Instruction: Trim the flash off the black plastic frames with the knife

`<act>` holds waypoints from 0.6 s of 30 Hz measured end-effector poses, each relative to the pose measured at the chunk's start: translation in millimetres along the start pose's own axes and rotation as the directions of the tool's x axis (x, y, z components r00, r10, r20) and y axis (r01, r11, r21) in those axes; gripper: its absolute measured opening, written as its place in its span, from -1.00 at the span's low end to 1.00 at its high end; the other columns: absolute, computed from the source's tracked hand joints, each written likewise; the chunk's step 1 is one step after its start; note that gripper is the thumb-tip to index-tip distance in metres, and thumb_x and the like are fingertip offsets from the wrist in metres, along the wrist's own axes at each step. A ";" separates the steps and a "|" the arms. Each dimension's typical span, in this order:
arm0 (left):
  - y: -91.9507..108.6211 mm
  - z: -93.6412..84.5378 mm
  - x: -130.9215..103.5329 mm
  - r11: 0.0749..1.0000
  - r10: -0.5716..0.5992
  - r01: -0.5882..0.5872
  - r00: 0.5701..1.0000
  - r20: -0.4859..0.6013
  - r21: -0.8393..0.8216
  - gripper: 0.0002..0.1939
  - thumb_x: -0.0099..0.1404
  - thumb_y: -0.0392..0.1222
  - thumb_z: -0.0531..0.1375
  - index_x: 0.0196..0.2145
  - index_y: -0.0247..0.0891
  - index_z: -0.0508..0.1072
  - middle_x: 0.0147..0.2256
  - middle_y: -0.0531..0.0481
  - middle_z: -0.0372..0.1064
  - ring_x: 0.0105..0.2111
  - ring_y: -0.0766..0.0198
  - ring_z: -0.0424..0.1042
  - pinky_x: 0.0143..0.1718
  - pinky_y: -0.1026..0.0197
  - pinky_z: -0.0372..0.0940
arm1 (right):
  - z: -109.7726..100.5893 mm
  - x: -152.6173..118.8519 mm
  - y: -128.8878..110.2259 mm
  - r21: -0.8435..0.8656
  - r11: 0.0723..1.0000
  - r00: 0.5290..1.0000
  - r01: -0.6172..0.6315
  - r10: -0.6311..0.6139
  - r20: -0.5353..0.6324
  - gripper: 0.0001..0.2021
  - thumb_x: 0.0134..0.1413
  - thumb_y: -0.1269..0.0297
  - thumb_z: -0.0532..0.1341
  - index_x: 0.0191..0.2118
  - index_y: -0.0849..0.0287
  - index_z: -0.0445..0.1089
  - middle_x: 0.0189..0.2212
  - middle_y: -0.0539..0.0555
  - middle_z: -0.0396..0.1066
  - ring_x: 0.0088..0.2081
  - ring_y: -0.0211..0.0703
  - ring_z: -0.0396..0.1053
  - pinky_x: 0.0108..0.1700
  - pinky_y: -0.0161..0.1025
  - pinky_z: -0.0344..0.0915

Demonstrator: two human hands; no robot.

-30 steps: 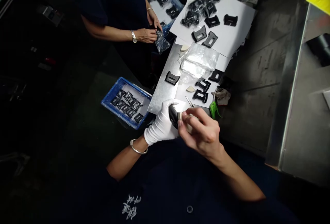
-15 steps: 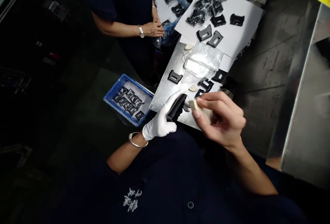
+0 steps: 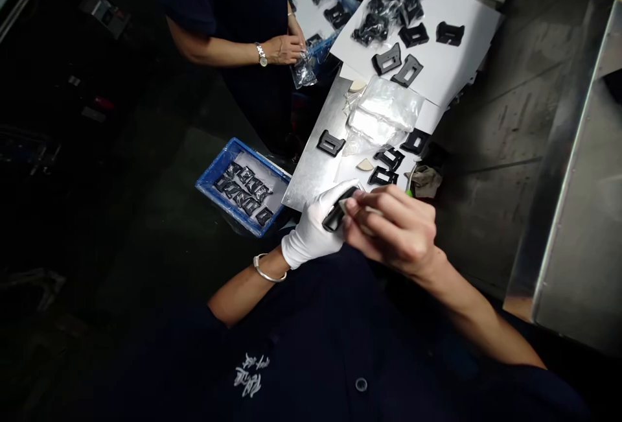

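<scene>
My left hand [image 3: 313,231], in a white glove, is closed round a black part [image 3: 335,214] near the table's front corner. My bare right hand [image 3: 396,227] is pinched on a small cream pad [image 3: 343,205], mostly covered by the fingers, which meets the black part's upper side. Beyond them, several black frame-shaped parts [image 3: 383,176] lie on white paper. Another black frame [image 3: 331,143] rests on the metal table [image 3: 311,169]. A cream wedge [image 3: 365,164] and clear plastic bags [image 3: 383,111] are close by.
A blue tray [image 3: 208,198] with bagged black parts stands left of the table. At the upper left, a person's hands [image 3: 286,49] hold a clear bag beside another blue tray [image 3: 352,4]. A metal counter edge [image 3: 558,214] runs along the right.
My right hand has moved left and brought the pad against the black part. My left hand has turned the part slightly. The other person's bag has lifted a little.
</scene>
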State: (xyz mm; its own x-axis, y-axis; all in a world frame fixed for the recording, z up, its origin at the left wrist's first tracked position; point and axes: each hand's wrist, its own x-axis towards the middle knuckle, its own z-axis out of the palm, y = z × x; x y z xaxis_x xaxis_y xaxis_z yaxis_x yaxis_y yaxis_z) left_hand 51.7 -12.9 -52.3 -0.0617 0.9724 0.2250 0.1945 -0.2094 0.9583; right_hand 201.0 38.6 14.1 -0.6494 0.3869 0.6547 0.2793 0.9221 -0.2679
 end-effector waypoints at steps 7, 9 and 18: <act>-5.6 -1.6 0.4 0.999 0.042 -0.041 0.998 0.040 -0.019 -0.59 0.42 -0.17 0.17 0.19 -0.17 0.38 0.08 -0.18 0.50 0.07 0.00 0.53 0.17 -0.14 0.47 | 0.2 -10.2 0.3 0.031 0.997 0.997 -0.072 0.071 0.030 -0.86 0.10 0.45 0.38 -0.37 0.13 0.42 -0.39 0.04 0.52 -0.39 -0.22 0.47 -0.42 -0.26 0.40; -8.3 -2.4 1.9 0.998 0.055 -0.055 0.997 0.050 -0.005 -0.57 0.40 -0.16 0.19 0.20 -0.21 0.37 0.09 -0.22 0.48 0.09 -0.01 0.52 0.19 -0.12 0.44 | 1.2 -11.6 -1.9 0.048 0.994 0.994 -0.101 0.099 0.037 -0.88 0.09 0.45 0.39 -0.33 0.15 0.44 -0.37 0.06 0.52 -0.37 -0.21 0.48 -0.41 -0.26 0.41; -20.1 3.4 4.0 0.994 -0.006 0.000 0.998 0.061 0.106 -0.55 0.38 -0.23 0.20 0.20 -0.22 0.34 0.05 -0.21 0.51 0.05 0.01 0.53 0.17 -0.10 0.45 | 21.8 -24.6 -10.8 0.034 0.974 0.974 -0.224 0.226 -0.037 -0.90 0.11 0.43 0.35 -0.23 0.17 0.48 -0.34 0.10 0.51 -0.38 -0.22 0.46 -0.42 -0.30 0.39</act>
State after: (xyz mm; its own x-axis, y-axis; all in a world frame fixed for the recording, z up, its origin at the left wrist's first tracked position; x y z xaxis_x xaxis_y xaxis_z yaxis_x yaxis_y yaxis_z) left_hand 50.9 -4.4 -71.3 -0.0032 0.9782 0.2077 0.2970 -0.1974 0.9343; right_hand 198.6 19.3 -14.6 -0.5431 0.5844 0.6029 0.3940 0.8115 -0.4316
